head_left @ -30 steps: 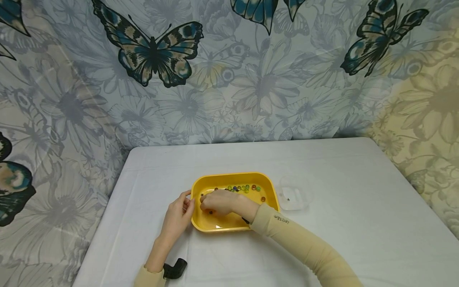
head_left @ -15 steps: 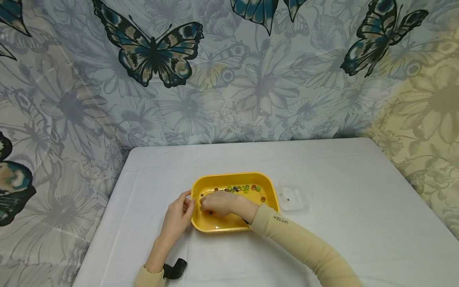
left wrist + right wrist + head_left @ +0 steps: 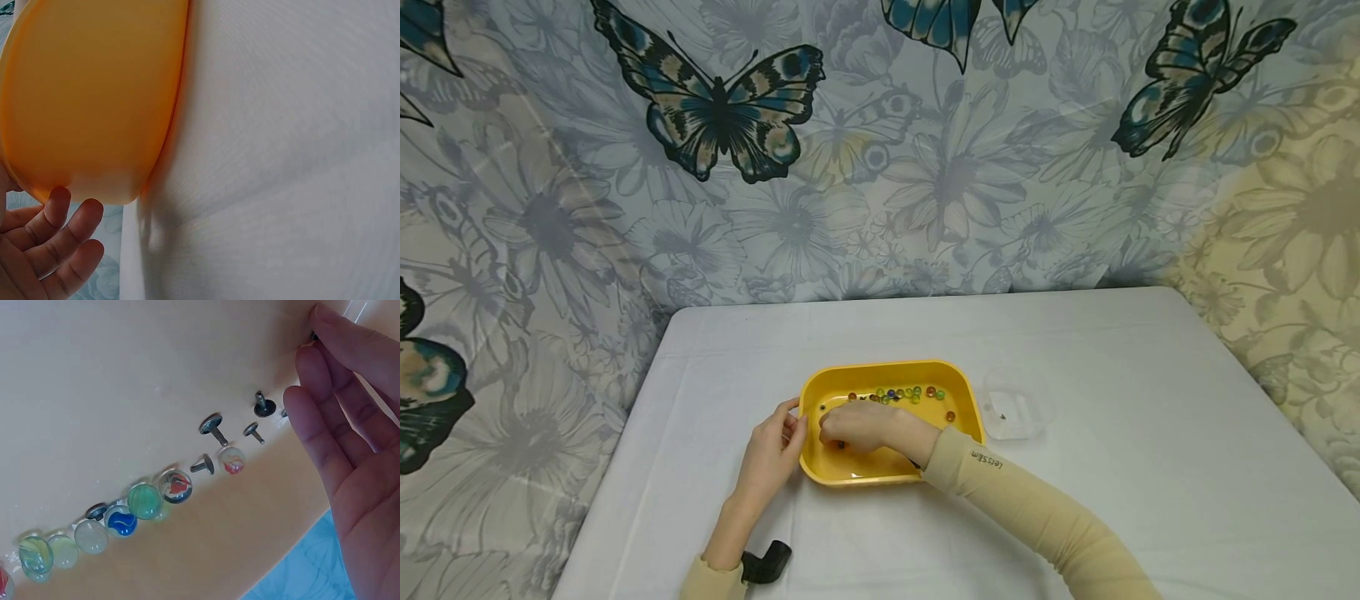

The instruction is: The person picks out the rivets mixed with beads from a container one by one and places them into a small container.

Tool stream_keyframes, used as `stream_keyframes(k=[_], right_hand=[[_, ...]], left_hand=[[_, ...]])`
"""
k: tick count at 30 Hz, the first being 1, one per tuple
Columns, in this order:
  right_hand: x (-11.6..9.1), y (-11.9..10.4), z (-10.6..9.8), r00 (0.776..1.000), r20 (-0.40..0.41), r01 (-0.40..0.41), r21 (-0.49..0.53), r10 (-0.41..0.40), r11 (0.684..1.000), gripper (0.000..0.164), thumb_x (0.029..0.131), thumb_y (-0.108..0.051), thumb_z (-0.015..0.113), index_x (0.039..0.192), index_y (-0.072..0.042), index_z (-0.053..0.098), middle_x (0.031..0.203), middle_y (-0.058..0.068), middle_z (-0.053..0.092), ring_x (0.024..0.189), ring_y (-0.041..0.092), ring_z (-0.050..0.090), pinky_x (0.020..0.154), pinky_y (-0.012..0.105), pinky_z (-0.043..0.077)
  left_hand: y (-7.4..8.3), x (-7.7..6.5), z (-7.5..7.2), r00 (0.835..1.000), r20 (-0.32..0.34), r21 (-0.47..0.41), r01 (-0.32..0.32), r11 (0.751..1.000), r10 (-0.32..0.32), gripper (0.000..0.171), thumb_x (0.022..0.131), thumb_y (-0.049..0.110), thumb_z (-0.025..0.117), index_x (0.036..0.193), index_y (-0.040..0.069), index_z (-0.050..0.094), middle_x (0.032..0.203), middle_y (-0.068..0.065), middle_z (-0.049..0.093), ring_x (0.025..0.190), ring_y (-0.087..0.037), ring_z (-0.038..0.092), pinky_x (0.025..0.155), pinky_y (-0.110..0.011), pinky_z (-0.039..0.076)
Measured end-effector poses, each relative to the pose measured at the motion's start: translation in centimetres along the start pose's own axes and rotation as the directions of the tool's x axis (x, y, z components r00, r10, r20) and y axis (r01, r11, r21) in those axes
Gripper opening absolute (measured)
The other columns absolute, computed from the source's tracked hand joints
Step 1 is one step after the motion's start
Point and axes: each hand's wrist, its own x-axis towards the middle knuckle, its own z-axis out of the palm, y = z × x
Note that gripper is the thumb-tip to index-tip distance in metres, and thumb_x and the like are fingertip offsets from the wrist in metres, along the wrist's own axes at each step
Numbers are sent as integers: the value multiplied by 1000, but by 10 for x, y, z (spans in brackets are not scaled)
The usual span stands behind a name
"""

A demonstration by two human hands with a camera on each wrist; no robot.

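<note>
Fingers (image 3: 310, 367) barely moved: right hand (image 3: 861, 424) seemingly pinches 1 dark stud (image 3: 315, 337), left hand (image 3: 769, 452) grips tray (image 3: 872, 469).

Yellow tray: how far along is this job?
Done, apparently: one small dark piece in the clear box. In hand: the right hand pinches a mostly hidden dark item; the left hand touches the yellow tray. Remaining, presumably: metal studs lying beside marbles in the tray.

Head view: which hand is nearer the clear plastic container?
Right. The right hand is inside the yellow tray, to the left of the clear plastic container; the left hand is farther off, at the tray's opposite end.
</note>
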Motion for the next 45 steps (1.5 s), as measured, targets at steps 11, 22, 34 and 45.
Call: stream_keyframes(k=[11,22,34,45], right_hand=[[1,2,1,1000,0,5,49,-5,999,11,86,-1,60,80,-9,64,69,-6,45,64,8,41,59,14,28],[1,4,1,1000,7,10,46,-10,999,12,86,-1,61,77,-9,62,67,-6,44,64,9,40,59,15,29],[1,4,1,998,58,-31,22,30,999,14,84,-1,63,76,-12,58,65,-6,40,62,8,38,57,15,27],[-5,1,-5,997,42,-66,-18,67,998,7,86,-5,62,83,-12,61,71,-6,44,67,9,42,60,16,33]], left_hand=[[-1,1,0,999,-22,2,-29,1000,29,28,90,8,58,115,-2,58,70,6,51,58,-6,49,54,-20,46],[0,1,-1,1000,-7,1,0,1000,0,28,90,9,58,116,-2,57,71,5,51,60,-7,50,56,-21,47],[0,1,0,1000,-13,5,-2,1000,3,28,90,10,58,116,-2,58,71,4,52,59,-6,50,54,-20,46],[0,1,0,1000,-2,-10,-6,1000,6,28,90,9,58,116,-3,58,71,3,52,60,-7,50,56,-21,47]])
